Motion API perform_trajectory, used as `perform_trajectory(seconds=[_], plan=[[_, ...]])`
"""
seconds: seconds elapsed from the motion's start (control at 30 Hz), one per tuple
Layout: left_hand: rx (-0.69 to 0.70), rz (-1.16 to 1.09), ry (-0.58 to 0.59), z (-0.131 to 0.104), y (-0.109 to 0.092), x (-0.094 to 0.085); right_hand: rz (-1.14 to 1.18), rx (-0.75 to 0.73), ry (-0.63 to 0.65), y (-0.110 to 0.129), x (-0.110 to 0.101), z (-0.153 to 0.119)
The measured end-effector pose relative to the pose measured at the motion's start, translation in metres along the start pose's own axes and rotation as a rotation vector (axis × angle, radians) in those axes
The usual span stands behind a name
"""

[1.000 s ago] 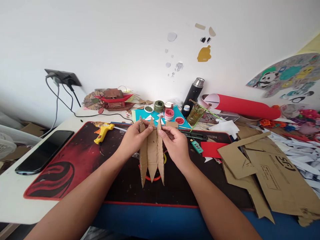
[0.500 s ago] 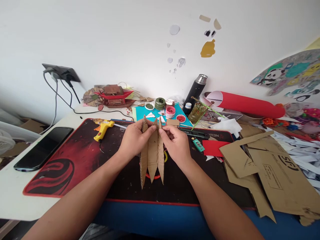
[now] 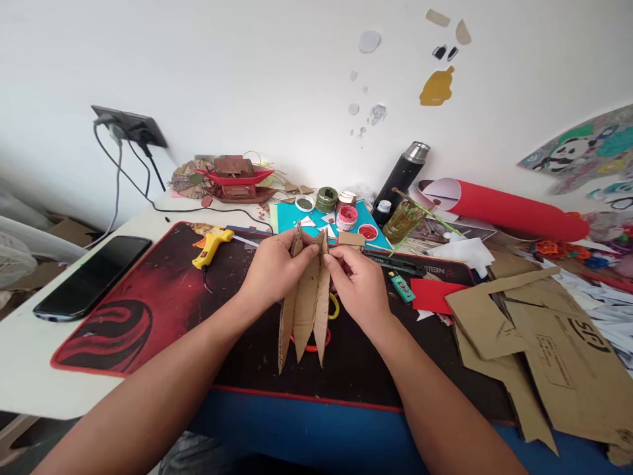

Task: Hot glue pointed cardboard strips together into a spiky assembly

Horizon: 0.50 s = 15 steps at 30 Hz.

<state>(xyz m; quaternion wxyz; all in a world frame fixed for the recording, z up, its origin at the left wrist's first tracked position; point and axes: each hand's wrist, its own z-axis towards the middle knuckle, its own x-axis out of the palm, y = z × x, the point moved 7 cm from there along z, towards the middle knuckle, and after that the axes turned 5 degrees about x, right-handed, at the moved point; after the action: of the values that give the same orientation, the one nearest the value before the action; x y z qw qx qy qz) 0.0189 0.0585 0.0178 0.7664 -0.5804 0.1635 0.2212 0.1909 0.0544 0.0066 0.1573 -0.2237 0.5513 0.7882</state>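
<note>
Three long pointed cardboard strips stand side by side above the mat, held near their upper ends. My left hand (image 3: 279, 267) is closed on the left strip (image 3: 287, 330) and the middle strip (image 3: 305, 316), its thumb lying over the middle one's top. My right hand (image 3: 359, 277) pinches the right strip (image 3: 322, 316) between thumb and fingers; its top edge meets the middle strip's. Behind the cardboard a yellow loop (image 3: 335, 307) and a red loop (image 3: 324, 342) partly show; what they belong to is hidden.
A yellow glue gun (image 3: 212, 246) lies left on the black-and-red mat (image 3: 168, 310), beside a phone (image 3: 91, 277). Paint jars (image 3: 327, 200), a thermos (image 3: 403, 175) and a model boat (image 3: 235, 178) stand at the back. Cut cardboard (image 3: 558, 363) is piled right.
The right strip has come closer to the middle one, so their upper edges meet. Both hands still hold the cardboard. The whole view has shifted and tilted slightly.
</note>
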Motion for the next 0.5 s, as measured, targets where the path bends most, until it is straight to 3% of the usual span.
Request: perform_trajectory(seconds=[0.23,0.5], plan=[[0.025,0.022,0.029,0.0005,-0.0015,0.0013,-0.048,-0.053,-0.014,0.0026,0.0018,-0.0003],[0.038,0.010,0.073,-0.0007,-0.0054,0.0078,0.204,0.080,-0.027,-0.0069,0.0095,-0.0009]])
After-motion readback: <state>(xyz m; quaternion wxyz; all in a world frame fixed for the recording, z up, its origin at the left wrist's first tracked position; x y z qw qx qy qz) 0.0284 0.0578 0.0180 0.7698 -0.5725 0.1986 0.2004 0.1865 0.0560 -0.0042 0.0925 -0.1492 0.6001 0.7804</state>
